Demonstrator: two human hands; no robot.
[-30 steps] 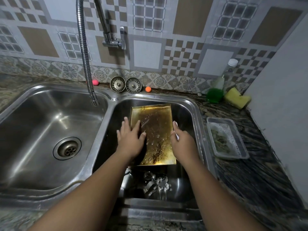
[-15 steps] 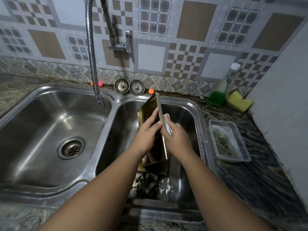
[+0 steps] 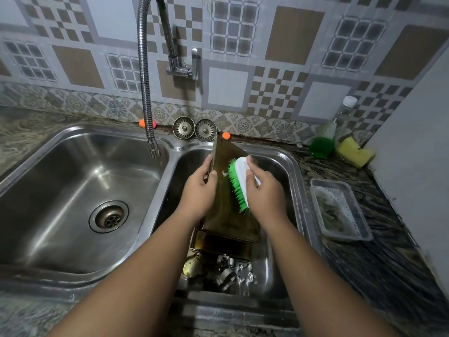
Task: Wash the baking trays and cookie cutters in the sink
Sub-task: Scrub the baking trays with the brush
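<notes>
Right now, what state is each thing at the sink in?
Baking tray: tilted up on edge, gripped by left hand.
Scrub brush: bristles against tray, gripped by right hand.
Faucet: no water running.
Cookie cutters: lying in right basin.
Strainers: leaning on backsplash.

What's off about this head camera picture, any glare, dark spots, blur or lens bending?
Head view throughout: the wide lens bows the patterned tile wall; glare streaks cross the left stainless steel basin; the right basin is dim, leaving the metal cookie cutters murky; slight blur edges the right hand gripping the green-bristled white scrub brush.
</notes>
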